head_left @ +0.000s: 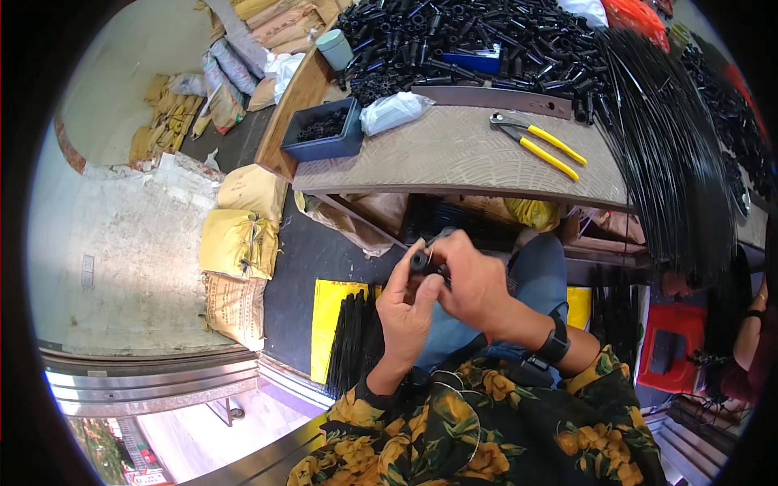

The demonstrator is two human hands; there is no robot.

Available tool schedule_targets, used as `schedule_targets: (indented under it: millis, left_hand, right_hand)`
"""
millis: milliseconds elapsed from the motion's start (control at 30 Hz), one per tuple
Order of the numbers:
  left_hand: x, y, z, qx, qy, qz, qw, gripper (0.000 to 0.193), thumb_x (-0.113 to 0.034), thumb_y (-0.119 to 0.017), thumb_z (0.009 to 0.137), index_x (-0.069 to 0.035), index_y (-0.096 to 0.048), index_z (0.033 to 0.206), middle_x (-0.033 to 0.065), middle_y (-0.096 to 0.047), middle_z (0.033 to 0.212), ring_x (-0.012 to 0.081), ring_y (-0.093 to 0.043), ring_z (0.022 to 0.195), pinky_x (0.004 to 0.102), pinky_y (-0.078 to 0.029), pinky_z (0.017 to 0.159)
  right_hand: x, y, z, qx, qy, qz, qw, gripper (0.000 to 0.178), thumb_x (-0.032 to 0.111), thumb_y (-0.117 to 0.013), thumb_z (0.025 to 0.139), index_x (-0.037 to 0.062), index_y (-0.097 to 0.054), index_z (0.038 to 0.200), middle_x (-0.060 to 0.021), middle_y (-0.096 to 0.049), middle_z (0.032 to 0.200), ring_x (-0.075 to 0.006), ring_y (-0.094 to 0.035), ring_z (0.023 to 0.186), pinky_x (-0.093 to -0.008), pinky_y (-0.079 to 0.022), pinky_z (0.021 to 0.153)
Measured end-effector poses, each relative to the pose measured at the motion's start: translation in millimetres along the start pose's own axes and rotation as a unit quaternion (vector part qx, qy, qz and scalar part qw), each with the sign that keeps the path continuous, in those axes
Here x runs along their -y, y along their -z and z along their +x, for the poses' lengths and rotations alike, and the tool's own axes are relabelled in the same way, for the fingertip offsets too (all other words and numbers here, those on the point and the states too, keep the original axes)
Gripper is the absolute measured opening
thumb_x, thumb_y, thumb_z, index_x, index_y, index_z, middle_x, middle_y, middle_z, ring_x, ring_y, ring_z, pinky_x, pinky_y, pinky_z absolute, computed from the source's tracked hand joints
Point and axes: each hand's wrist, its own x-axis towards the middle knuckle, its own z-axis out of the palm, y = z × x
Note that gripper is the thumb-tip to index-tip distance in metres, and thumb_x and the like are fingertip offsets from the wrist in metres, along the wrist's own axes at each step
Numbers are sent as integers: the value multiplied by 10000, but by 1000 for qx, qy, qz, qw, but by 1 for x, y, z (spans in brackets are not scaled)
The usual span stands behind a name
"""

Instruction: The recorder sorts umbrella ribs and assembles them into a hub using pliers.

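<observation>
Both hands meet over the lap, below the front edge of the workbench (454,154). The left hand (405,304) is closed around a short black tube (420,261), its open end facing up, and the right hand (474,283) pinches a thin dark piece against that end with its fingertips. For the fit to go well, the tube probably wants holding steady and upright while the right hand lines its piece up squarely before pressing. On the bench lie yellow-handled pliers (539,142), a blue bin (324,130), a heap of black tubes (470,40) and a sheaf of black rods (664,138).
</observation>
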Motion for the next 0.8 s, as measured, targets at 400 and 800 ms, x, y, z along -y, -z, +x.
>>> schedule_targets:
  millis: [400,800]
  left_hand:
    - [-13,30,2,188,-217,113,951,326,-82,-519,843,55,-459,1133,182,-602,1062,249,-580,1016,437,-289,1003]
    - [-6,-4,16,224,-195,14,955,331,-361,-703,725,-69,-596,838,54,-653,799,227,-612,861,524,-227,1008]
  right_hand:
    - [-21,6,-27,-55,219,19,974,305,-17,-670,647,24,-595,940,-80,-603,794,-224,-586,617,-288,-468,521]
    - [-33,28,-30,32,168,178,969,252,-49,-643,676,28,-611,913,-108,-598,817,-266,-590,693,-300,-465,567]
